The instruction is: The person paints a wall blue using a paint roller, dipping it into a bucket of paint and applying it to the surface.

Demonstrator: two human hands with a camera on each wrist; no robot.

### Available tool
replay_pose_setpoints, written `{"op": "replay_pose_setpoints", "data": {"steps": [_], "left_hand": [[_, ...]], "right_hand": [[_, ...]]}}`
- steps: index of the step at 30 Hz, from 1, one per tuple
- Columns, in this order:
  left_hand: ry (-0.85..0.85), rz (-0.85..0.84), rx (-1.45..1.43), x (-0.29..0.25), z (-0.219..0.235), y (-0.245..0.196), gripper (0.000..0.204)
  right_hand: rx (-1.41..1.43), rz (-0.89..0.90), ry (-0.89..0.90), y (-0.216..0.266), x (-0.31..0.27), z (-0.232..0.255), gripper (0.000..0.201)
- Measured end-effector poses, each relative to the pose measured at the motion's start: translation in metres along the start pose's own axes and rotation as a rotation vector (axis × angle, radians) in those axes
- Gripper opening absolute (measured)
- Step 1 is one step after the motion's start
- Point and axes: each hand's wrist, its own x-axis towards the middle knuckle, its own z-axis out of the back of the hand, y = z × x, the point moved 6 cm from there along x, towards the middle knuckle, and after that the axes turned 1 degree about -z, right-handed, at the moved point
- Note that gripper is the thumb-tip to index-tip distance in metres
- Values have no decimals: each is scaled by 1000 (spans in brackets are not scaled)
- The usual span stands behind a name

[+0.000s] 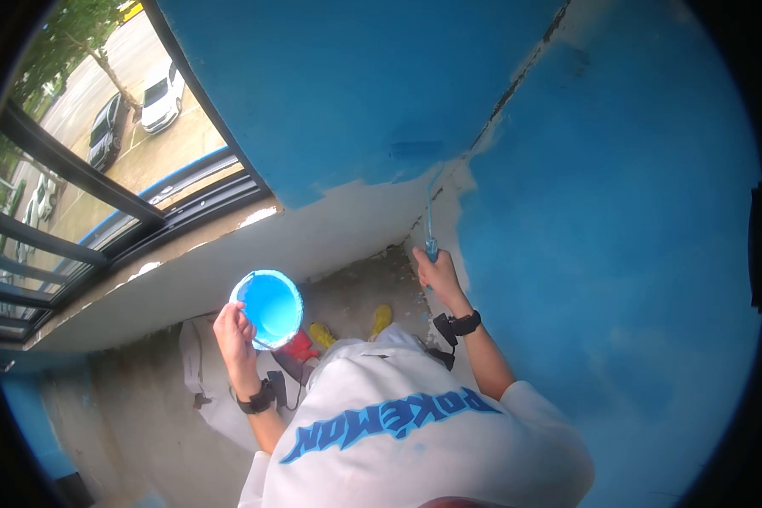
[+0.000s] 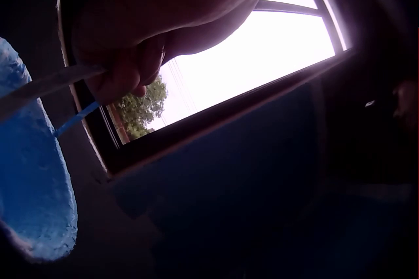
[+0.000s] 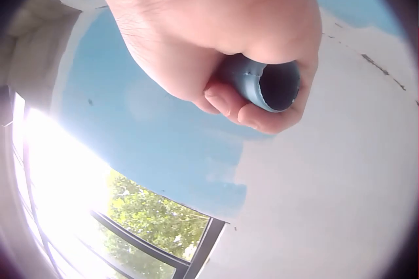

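Upstairs room mid-repaint — half-blue walls [image 1: 330, 93], window [image 1: 102, 178].

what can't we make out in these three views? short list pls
- Blue paint roller, head view: blurred, blends into the blue wall.
- Round blue paint-filled container, left wrist view: cut off by the left edge; left hand is backlit, grip unclear.
- Blue hollow roller handle, right wrist view: right hand covers all but its open end.
- Red item, head view: mostly hidden behind the container.
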Motion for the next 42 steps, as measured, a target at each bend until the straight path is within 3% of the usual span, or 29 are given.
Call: {"op": "replay_pose_setpoints", "data": {"steps": [3, 7, 9, 13, 15, 16, 22, 23, 27, 31, 35, 39, 42], "left_hand": [[-11, -8, -5, -1, -2, 0, 20], [-42, -8, 12, 6, 6, 2, 20], [-46, -14, 8, 7, 10, 2, 20], [-66, -17, -12, 10, 21, 1, 20], [-79, -23, -15, 14, 24, 1, 20], [-86, -22, 7, 16, 27, 0, 21], [-85, -23, -17, 21, 31, -1, 20], [-90, -20, -16, 22, 33, -3, 20], [-64, -18, -7, 23, 35, -7, 20], [-72, -21, 38, 23, 31, -8, 21], [-59, -6, 8, 28, 27, -11, 21], [-55, -9, 10, 29, 30, -12, 21], [-62, -7, 1, 30, 39, -11, 21]], "right_hand": [[-58, 185, 41, 53, 4, -6, 41], [-142, 279, 20, 64, 30, -9, 41], [-28, -3, 158, 36, 47, -16, 39], [-233, 1, 32, -45, 84, -17, 39], [-493, 151, -189, -94, 109, -7, 38], [-497, 149, -186, -110, 112, -9, 38], [-674, 147, -363, -133, 96, -22, 36], [-637, 66, -297, -142, 100, -23, 36], [-593, 163, -419, -131, 99, -25, 36], [-546, 217, -301, -36, 74, -46, 36], [-495, 234, -276, -4, 63, -65, 35], [-453, 289, -328, -44, 75, -70, 32], [-517, 157, -338, -90, 81, -63, 32]]}}
